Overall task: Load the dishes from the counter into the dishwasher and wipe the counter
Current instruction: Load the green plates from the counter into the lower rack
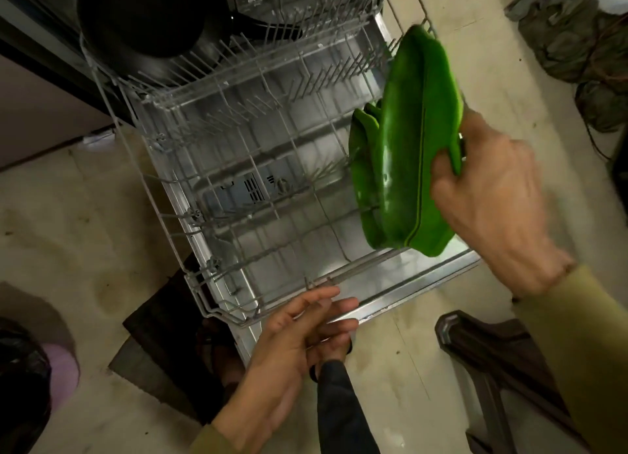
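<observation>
Lower dishwasher rack [190, 212], pulled out over the open dishwasher door [421, 280], seen from above. Green plate [418, 154] held on edge at the rack's right side, gripped near its lower rim by the right hand [492, 202], thumb on the near face, remaining fingers curled behind. Just beside it, further green plates [362, 140] standing upright among the tines, partly hidden by the held one. Left hand [292, 348] at the rack's front edge, fingers relaxed and slightly spread, fingertips near the front wire; contact not discernible. Black frying pan [146, 21] lying at the rear left of the rack. Brown plastic stool [492, 361] on the floor at lower right.
</observation>
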`<act>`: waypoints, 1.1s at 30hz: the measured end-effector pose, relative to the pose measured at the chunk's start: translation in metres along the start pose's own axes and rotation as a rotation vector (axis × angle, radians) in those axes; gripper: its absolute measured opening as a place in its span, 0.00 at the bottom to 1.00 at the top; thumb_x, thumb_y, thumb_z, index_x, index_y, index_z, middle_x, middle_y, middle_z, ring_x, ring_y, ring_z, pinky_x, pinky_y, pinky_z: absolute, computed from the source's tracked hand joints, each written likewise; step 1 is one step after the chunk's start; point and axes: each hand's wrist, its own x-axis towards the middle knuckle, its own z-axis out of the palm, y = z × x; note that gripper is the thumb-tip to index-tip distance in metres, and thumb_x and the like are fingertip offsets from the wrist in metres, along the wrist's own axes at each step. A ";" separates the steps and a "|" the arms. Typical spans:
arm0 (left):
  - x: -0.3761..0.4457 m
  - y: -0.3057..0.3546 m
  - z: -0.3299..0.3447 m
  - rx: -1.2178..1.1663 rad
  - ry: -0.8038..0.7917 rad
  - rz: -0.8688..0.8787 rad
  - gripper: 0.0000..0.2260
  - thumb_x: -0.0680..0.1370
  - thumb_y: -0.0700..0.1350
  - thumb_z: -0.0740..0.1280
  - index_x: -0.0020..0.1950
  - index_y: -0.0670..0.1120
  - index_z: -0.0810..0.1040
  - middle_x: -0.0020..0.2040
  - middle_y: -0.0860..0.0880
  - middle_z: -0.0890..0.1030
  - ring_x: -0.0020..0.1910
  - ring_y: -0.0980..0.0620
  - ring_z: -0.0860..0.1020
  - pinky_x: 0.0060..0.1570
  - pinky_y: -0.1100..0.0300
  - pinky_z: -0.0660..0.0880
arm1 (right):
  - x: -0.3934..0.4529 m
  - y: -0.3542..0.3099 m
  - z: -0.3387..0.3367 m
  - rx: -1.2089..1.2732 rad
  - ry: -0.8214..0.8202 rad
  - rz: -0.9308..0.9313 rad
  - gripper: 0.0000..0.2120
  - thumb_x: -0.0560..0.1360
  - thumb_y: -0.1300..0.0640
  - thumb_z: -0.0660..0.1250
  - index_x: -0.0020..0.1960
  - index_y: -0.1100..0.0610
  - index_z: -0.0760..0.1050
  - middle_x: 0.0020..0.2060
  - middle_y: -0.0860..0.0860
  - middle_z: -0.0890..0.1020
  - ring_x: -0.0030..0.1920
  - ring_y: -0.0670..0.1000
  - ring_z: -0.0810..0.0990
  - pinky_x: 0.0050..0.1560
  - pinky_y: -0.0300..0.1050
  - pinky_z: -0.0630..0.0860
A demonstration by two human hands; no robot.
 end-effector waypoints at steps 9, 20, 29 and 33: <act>-0.007 0.011 -0.039 0.045 0.075 0.027 0.17 0.74 0.45 0.65 0.60 0.40 0.79 0.54 0.40 0.85 0.48 0.45 0.85 0.49 0.57 0.82 | 0.002 -0.008 0.037 -0.155 -0.058 -0.056 0.26 0.75 0.62 0.63 0.72 0.61 0.65 0.54 0.58 0.74 0.36 0.54 0.69 0.33 0.40 0.63; -0.009 0.004 -0.041 0.053 0.055 0.038 0.16 0.76 0.46 0.64 0.61 0.41 0.79 0.55 0.41 0.85 0.50 0.45 0.85 0.47 0.60 0.83 | 0.012 0.002 0.069 -0.188 -0.105 -0.062 0.28 0.75 0.61 0.65 0.74 0.61 0.63 0.58 0.59 0.73 0.36 0.58 0.75 0.38 0.52 0.78; -0.009 0.002 -0.044 0.035 0.049 0.039 0.16 0.76 0.46 0.64 0.61 0.41 0.79 0.55 0.41 0.85 0.50 0.45 0.85 0.47 0.60 0.83 | 0.008 0.014 0.098 -0.246 -0.179 -0.014 0.33 0.77 0.59 0.67 0.77 0.56 0.56 0.58 0.59 0.69 0.40 0.59 0.77 0.42 0.60 0.81; -0.008 0.003 -0.047 0.034 0.054 0.041 0.16 0.76 0.46 0.64 0.60 0.41 0.79 0.55 0.41 0.85 0.50 0.45 0.85 0.47 0.60 0.83 | -0.015 0.023 0.108 -0.301 -0.164 -0.093 0.36 0.78 0.54 0.66 0.79 0.57 0.52 0.58 0.59 0.69 0.51 0.58 0.74 0.39 0.52 0.81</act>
